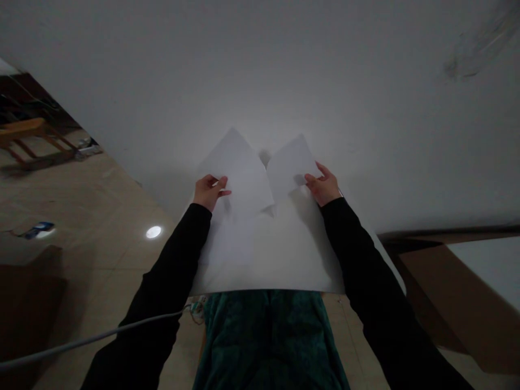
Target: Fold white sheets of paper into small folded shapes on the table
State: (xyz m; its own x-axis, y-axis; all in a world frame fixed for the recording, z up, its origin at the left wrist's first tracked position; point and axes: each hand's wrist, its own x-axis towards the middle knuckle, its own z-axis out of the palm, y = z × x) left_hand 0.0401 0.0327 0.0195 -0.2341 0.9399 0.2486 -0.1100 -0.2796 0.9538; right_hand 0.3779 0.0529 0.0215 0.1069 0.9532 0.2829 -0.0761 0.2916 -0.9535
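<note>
A large white paper sheet [264, 254] lies across my lap, over a dark green garment [268, 336]. Its two far corners are folded up toward the middle into pointed flaps. My left hand [209, 190] pinches the edge of the left flap [239, 173], fingers closed on it. My right hand [323, 185] holds the edge of the right flap [290, 162] between thumb and fingers. Both arms wear black sleeves.
A white wall [284, 70] rises straight ahead. Beige tiled floor [81, 216] spreads to the left with a bright light reflection [153, 232] and a wooden frame [28, 141] far back. A grey cable [81, 341] crosses low left. A brown table [467, 292] stands right.
</note>
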